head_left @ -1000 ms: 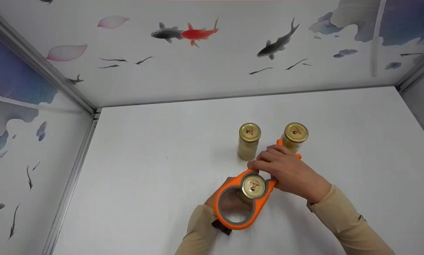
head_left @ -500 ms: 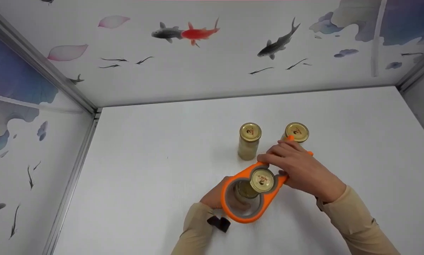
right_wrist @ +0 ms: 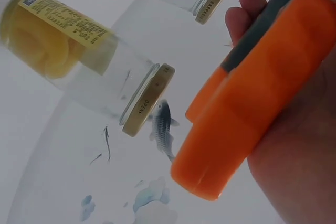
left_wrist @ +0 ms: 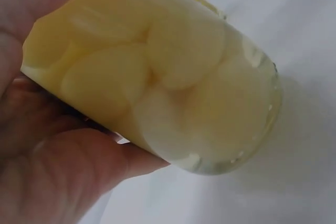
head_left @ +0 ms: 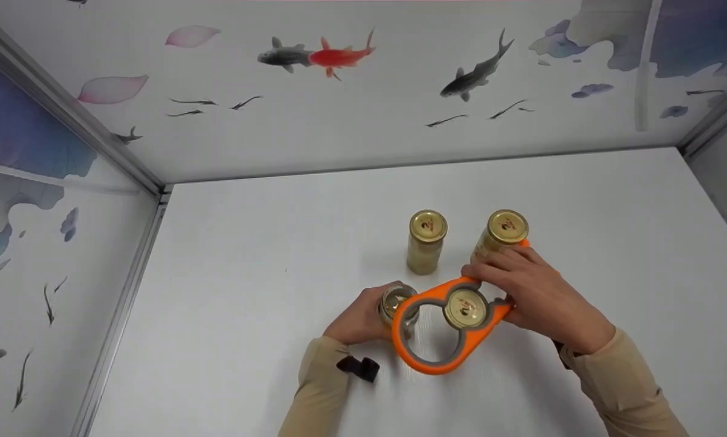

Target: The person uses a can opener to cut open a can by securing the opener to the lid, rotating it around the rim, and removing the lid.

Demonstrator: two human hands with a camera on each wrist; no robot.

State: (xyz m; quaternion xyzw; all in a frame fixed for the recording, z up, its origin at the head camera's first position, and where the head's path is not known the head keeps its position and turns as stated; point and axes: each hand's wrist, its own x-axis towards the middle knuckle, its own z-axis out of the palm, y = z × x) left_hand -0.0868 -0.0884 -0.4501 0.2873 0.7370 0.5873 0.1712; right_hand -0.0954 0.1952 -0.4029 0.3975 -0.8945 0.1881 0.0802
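Observation:
My left hand [head_left: 356, 318] grips an uncapped glass jar [head_left: 392, 303], its open mouth facing up at the left edge of the orange jar opener [head_left: 427, 366]. Close up in the left wrist view, the jar [left_wrist: 173, 77] shows pale, rounded pieces in liquid, with fingers and thumb around its side. My right hand [head_left: 536, 300] holds the opener by its handles. A gold lid [head_left: 466, 308] sits in the opener's smaller, grey-lined ring, while the larger ring has nothing in it. In the right wrist view, the opener's orange handle [right_wrist: 252, 108] crosses the palm.
Two capped jars stand behind the hands: the left jar [head_left: 425, 252] and the right jar [head_left: 489, 241], which is close to my right fingers. Fish-patterned panels [head_left: 351, 121] border the white table [head_left: 266, 243]. A black strap [head_left: 359, 368] sticks out at the left wrist.
The lid has come away from the jar. My right hand has carried opener and lid right and slightly up, while my left hand has moved left with the jar, uncovering its mouth.

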